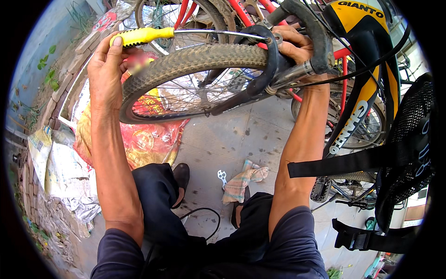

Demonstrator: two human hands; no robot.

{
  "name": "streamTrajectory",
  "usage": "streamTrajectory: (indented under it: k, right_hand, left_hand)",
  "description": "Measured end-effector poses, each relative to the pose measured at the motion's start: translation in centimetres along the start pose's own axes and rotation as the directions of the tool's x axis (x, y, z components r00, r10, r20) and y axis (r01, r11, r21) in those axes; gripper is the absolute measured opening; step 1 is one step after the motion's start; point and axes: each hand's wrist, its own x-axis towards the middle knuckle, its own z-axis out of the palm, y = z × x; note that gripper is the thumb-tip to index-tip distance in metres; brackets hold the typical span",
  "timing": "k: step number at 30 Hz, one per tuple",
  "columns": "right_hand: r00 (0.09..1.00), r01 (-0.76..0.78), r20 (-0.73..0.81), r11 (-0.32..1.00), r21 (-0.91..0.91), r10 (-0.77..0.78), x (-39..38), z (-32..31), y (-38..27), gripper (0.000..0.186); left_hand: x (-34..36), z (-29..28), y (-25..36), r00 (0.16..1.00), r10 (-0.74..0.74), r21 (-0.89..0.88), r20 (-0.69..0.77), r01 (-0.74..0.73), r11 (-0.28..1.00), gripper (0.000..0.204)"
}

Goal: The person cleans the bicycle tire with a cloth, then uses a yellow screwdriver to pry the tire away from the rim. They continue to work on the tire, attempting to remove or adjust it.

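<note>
My left hand (106, 69) is closed round the yellow handle of a screwdriver (147, 36), thumb along its side. The long metal shaft runs right, above the knobbly tyre (200, 56) of a bicycle's front wheel, to the black curved fork brace (270, 56). My right hand (296, 44) is beside that brace, near the shaft's end, among the fork crown and cables. Its fingers are bent and closed; what they grip, if anything, is hidden. The bicycle's yellow-and-black frame (360, 104) stands to the right.
A red-framed bicycle (239, 13) stands behind. Printed sacks (151, 144) and white sheeting (69, 162) lie at the left. On the paving near my feet are a flat multi-hole spanner (222, 176) and a checked cloth (244, 180). A black mesh bag with straps (353, 162) hangs at the right.
</note>
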Motion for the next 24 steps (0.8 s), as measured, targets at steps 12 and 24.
streamTrajectory:
  k: [12,24]
  right_hand:
    - [0.991,-0.123,-0.056,0.992,0.037,0.125,0.2,0.6,-0.5,0.027]
    - [1.000,0.002,-0.002,0.999,-0.050,-0.002,0.3,0.5,-0.6,0.024]
  left_hand:
    - [-0.4,1.0,0.9,0.987,-0.135,-0.040,-0.090,0.132,0.990,0.039]
    - [-0.5,1.9,0.3,0.990,-0.057,0.016,-0.127,0.060,0.998,0.034]
